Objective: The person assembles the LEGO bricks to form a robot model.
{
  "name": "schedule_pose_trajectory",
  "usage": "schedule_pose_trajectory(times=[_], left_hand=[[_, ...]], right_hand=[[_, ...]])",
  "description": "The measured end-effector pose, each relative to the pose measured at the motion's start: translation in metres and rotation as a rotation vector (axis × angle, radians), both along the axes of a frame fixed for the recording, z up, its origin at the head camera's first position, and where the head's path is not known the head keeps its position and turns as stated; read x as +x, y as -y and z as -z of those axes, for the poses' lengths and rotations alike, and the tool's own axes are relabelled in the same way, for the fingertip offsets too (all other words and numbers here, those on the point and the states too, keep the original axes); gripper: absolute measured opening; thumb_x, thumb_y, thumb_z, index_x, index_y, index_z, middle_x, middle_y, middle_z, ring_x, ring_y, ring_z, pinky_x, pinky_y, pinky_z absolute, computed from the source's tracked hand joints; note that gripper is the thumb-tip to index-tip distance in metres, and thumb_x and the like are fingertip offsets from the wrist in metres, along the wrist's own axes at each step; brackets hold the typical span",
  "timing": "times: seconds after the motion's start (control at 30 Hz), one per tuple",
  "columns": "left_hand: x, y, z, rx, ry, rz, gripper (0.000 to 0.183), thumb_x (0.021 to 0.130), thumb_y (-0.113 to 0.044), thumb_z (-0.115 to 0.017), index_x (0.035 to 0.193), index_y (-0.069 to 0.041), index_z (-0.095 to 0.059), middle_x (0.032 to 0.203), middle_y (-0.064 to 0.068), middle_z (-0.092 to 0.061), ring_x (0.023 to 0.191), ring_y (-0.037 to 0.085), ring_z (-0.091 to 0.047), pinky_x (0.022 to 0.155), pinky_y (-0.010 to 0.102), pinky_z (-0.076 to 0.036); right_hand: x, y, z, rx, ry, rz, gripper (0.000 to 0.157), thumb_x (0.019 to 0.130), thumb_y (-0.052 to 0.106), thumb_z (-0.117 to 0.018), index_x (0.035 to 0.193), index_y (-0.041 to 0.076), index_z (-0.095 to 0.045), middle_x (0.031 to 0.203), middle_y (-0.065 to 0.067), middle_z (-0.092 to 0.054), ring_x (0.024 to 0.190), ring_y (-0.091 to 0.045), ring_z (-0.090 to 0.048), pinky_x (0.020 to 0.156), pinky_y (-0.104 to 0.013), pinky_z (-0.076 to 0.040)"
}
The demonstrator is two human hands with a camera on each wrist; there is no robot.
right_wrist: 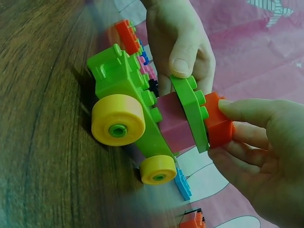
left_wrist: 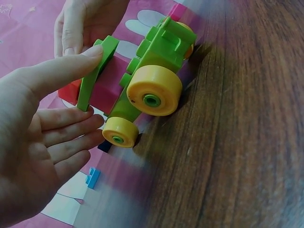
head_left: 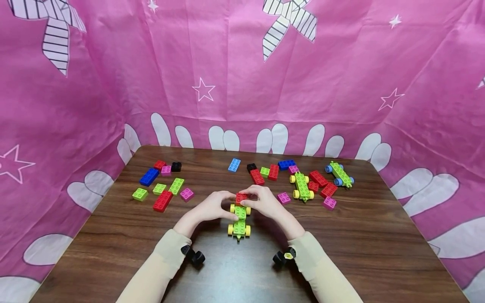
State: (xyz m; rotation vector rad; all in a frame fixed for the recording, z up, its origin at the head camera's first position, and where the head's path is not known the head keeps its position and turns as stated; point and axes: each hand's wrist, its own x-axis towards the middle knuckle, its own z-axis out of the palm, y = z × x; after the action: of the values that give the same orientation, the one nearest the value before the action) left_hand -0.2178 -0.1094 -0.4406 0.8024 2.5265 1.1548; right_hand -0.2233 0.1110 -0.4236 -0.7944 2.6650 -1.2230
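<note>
A green toy car base point(head_left: 239, 228) with yellow wheels point(left_wrist: 154, 90) stands on the table between the two hands. On it sits a pink brick point(right_wrist: 175, 123), topped by a thin green plate point(left_wrist: 98, 71). A red brick point(head_left: 240, 197) lies on the plate's far end. My left hand point(head_left: 213, 206) pinches the green plate, thumb on its near end and fingers at its other edge. From the other side, my right hand point(head_left: 265, 204) grips the red brick between thumb and fingers.
Loose red, blue, green, pink and black bricks lie at the left, among them a blue brick point(head_left: 149, 176). Further back is a light blue plate point(head_left: 234, 165). Toward the right stand another yellow-wheeled base point(head_left: 302, 185), a blue-wheeled base point(head_left: 339, 174) and several bricks.
</note>
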Motion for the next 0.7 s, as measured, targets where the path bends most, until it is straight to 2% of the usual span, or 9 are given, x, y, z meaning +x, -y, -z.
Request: schedule_pose_trajectory(times=[0.3, 0.7], left_hand=[[-0.0009, 0.0002, 0.0014, -0.002, -0.014, 0.008, 0.067, 0.077, -0.036, -0.081, 0.129, -0.001, -0.057, 0.126, 0.012, -0.062, 0.119, 0.026, -0.056, 0.101, 0.046, -0.044], [0.0013, -0.0004, -0.0032, 0.003, -0.025, 0.014, 0.067, 0.076, -0.034, -0.081, 0.128, 0.0, -0.057, 0.124, 0.013, -0.062, 0.118, 0.028, -0.056, 0.101, 0.047, -0.045]], right_hand=[[0.0002, 0.0002, -0.0016, 0.003, -0.011, -0.017, 0.03, 0.087, 0.02, -0.07, 0.113, 0.005, -0.07, 0.102, -0.005, -0.069, 0.095, -0.018, -0.062, 0.083, -0.036, -0.053], [0.0018, 0.0007, -0.004, 0.011, -0.045, -0.013, 0.028, 0.085, 0.019, -0.074, 0.11, 0.006, -0.072, 0.1, -0.004, -0.071, 0.093, -0.017, -0.063, 0.083, -0.034, -0.053]])
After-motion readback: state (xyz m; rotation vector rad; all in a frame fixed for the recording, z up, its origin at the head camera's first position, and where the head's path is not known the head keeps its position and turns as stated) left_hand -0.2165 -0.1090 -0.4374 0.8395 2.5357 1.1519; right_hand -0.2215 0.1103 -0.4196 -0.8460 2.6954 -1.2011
